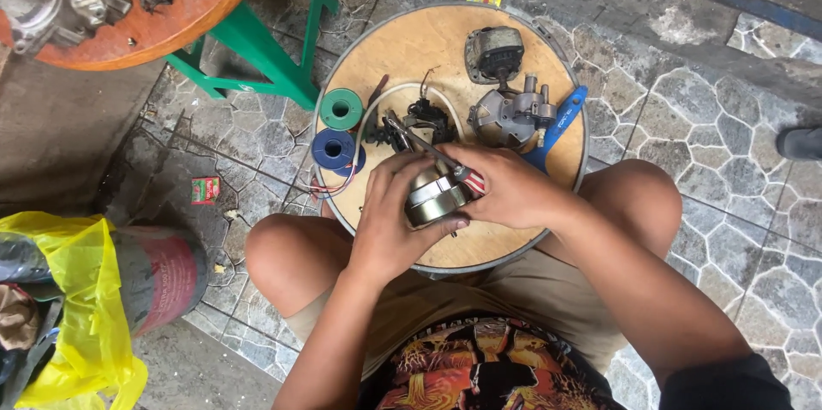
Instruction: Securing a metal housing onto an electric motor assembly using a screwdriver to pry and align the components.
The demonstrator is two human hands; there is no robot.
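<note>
— Two hands on one part? Why both?

— I read it so: my left hand (pixel 396 220) cups the round metal motor housing (pixel 435 196) from below to steady it, fingers wrapped tight, while my right hand (pixel 505 189) closes on a screwdriver (pixel 445 163) with a red-striped handle, its tip angled away from me.

— Where does the housing lie?

— Between both palms, just above the near edge of the round wooden table (pixel 445 38), over my knees. The green spool (pixel 342 108) and blue spool (pixel 334 150) sit left, apart.
</note>
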